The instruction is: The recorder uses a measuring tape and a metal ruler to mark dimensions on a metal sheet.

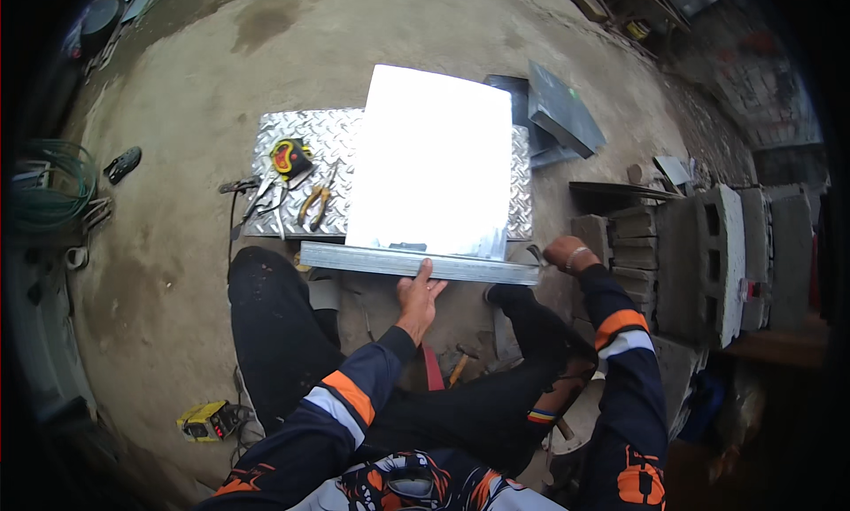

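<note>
A long galvanized metal channel (pixel 354 258) runs along the near edge of a bright, glaring sheet (pixel 434 157). My left hand (pixel 420 300) is closed on the channel near its middle, with a finger over the top edge and the rest below. Just beyond the channel's right end is my right hand (pixel 570 253), its fingers curled. A small dark piece (pixel 534 253) shows between that hand and the channel's end; whether the fingers grip it is unclear. The sheet lies over a diamond-pattern metal plate (pixel 336 139).
On the plate's left lie a tape measure (pixel 290 158) and yellow-handled pliers (pixel 315 205). Dark box-like pieces (pixel 563 112) rest behind the plate's right side. A hammer (pixel 461 364) lies on the floor between my legs. Concrete blocks (pixel 722 263) stand at right, a yellow machine (pixel 205 421) at lower left.
</note>
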